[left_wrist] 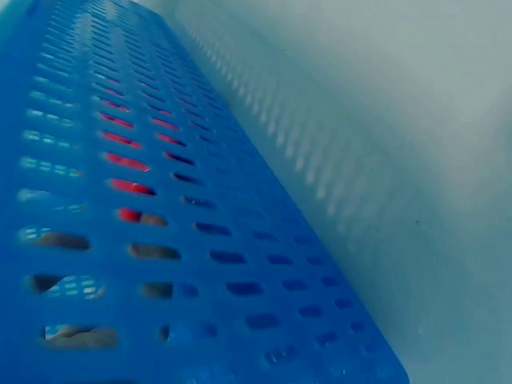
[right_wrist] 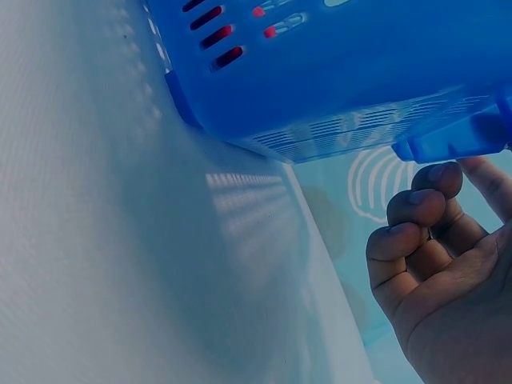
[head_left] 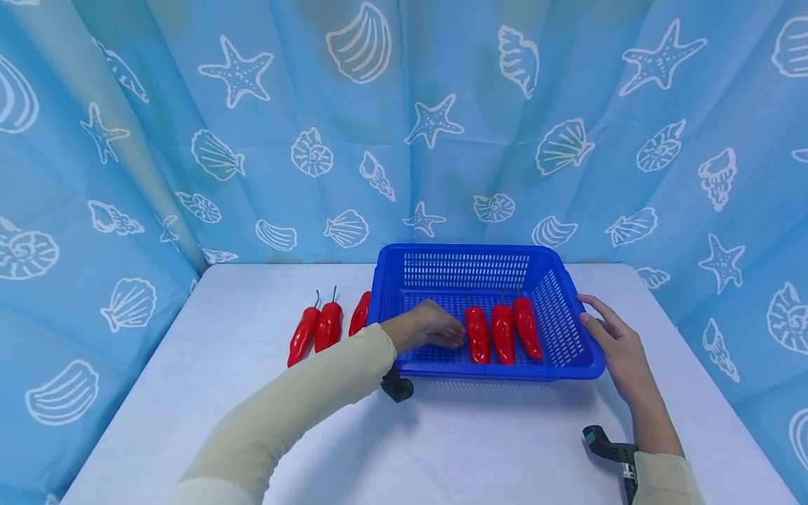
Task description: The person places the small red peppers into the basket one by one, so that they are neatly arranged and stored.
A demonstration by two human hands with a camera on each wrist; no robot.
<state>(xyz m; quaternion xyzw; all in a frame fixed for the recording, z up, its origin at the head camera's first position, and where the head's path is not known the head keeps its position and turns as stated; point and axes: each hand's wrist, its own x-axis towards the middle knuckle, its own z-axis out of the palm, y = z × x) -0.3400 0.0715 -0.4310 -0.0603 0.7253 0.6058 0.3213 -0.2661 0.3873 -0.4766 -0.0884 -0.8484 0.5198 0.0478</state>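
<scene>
Inside a blue plastic basket (head_left: 468, 372) lie three red chili peppers, side by side: a left one (head_left: 477, 337), a middle one (head_left: 503, 335) and a right one (head_left: 527, 328). My left hand (head_left: 435, 324) reaches over the near left side into the basket, fingers loosely bent beside the left pepper; nothing shows in its grasp. Through the slots in the left wrist view, bits of red and of the hand appear behind the basket wall (left_wrist: 240, 288). At the basket's right rim, my right hand (head_left: 615, 344) holds the edge; its other fingers (right_wrist: 416, 208) curl below the rim.
Left of the basket, on the white table (head_left: 480, 449), lie two red chili peppers (head_left: 304, 335) and a third (head_left: 360, 313), partly hidden by the basket and left sleeve. A blue shell-patterned curtain (head_left: 404, 182) hangs behind the table and along both sides.
</scene>
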